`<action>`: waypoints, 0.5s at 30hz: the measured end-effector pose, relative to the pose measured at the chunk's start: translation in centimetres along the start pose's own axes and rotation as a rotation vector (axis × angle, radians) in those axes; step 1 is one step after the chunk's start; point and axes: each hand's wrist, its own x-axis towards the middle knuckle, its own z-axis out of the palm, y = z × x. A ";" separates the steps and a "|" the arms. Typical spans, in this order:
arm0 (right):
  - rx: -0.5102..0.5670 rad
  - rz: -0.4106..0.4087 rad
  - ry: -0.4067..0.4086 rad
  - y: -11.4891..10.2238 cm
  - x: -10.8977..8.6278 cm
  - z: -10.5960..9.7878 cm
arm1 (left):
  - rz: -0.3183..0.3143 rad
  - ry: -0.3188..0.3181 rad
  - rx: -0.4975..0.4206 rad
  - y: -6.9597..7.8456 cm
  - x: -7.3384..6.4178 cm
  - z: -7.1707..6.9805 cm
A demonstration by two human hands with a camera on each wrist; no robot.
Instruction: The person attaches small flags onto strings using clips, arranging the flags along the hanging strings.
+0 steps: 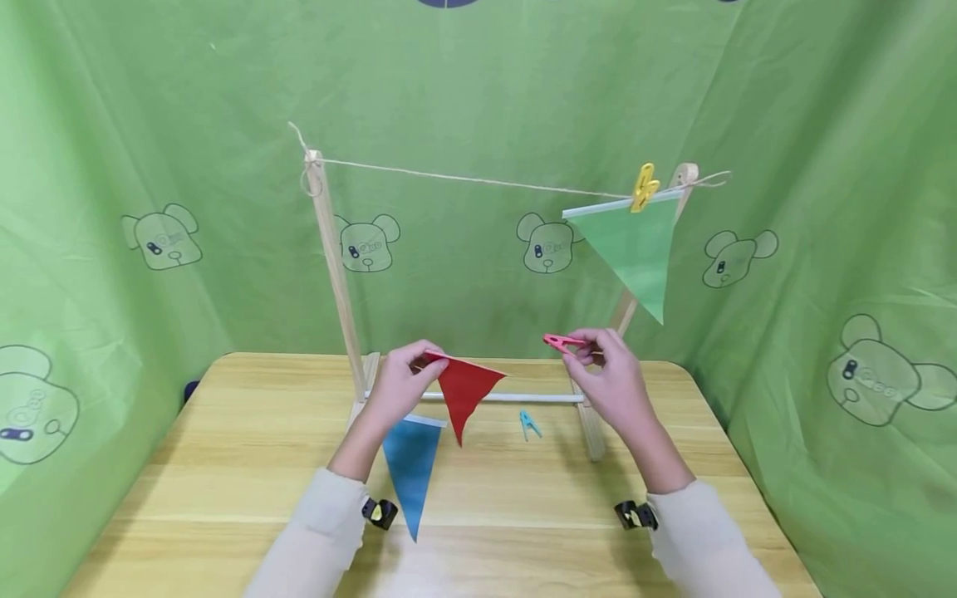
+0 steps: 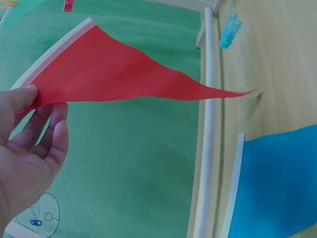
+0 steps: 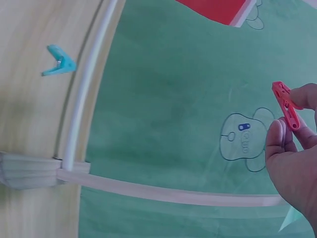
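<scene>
Red flag (image 1: 468, 390) was in the left hand (image 1: 404, 380), thumb and fingers pinched on a top corner, below the string (image 1: 478, 178) and apart from it. In the right hand (image 1: 611, 382) I had the red clip (image 1: 561, 341) pinched, just right of the flag, not touching it. My read: step in hand was readying flag and clip for hanging; green flag (image 1: 645, 245) was already up under the yellow clip (image 1: 644, 189). Next move, I judged, called for raising the flag's pale edge to the string, then clipping both. Flag tip pointed down toward the table (image 1: 523, 523); long axis near vertical, pale edge sloping slightly down to the right. Clip's long axis ran roughly crosswise; couldn't tell which end was its mouth. Blue flag (image 1: 413, 469) and blue clip (image 1: 529, 423) lay on the table.
</scene>
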 end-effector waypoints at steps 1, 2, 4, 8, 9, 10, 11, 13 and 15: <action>0.000 -0.010 0.005 -0.2 0.2 -0.1 | 0.003 0.003 0.000 0.1 0.1 0.0; -0.003 -0.018 0.011 -0.3 0.3 -0.2 | 0.004 0.006 0.001 0.2 0.1 0.0; -0.005 -0.032 0.017 -0.6 0.6 -0.4 | 0.008 0.014 0.001 0.4 0.2 0.0; -0.014 -0.051 0.018 -1.1 1.3 -0.7 | 0.015 0.036 -0.020 0.7 0.5 0.0; -0.016 -0.053 0.016 -1.3 1.4 -0.7 | 0.015 0.041 -0.030 0.8 0.5 0.0; -0.018 -0.052 0.015 -1.4 1.5 -0.8 | 0.015 0.046 -0.041 0.9 0.5 0.1; -0.021 -0.053 0.014 -1.5 1.6 -0.9 | 0.013 0.050 -0.054 0.9 0.6 0.1; -0.024 -0.053 0.013 -1.8 1.7 -1.0 | 0.010 0.063 -0.078 1.0 0.7 0.2; -0.028 -0.055 0.014 -2.1 1.9 -1.1 | 0.006 0.078 -0.115 1.2 0.8 0.3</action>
